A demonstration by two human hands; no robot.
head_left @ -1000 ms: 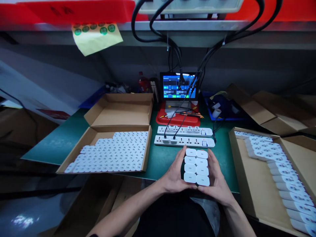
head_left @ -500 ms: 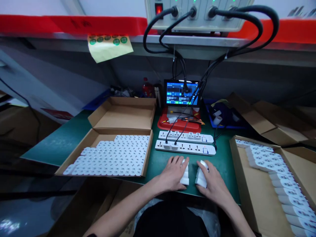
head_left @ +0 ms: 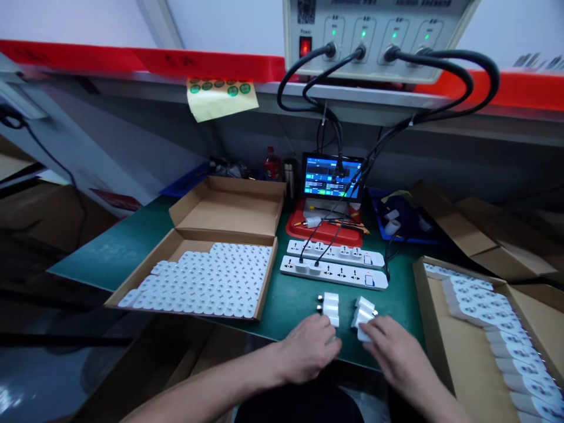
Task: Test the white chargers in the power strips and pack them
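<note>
White plug adapters (head_left: 330, 308) are lying in two short rows on the green table (head_left: 282, 306), the right hand (head_left: 393, 346) touching one, the left hand (head_left: 311, 348) curling nearby, whether either grip is holding any being unclear, while light contact clear of the prongs (head_left: 319, 298) is probably serving best.

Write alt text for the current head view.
A person's bare left grip and right grip are at the near ends of two short rows of white plastic plug adapters on a green tabletop. Open brown cardboard boxes holding similar-looking adapters flank them; beyond are two long white power strips and a lit black-framed screen.
</note>
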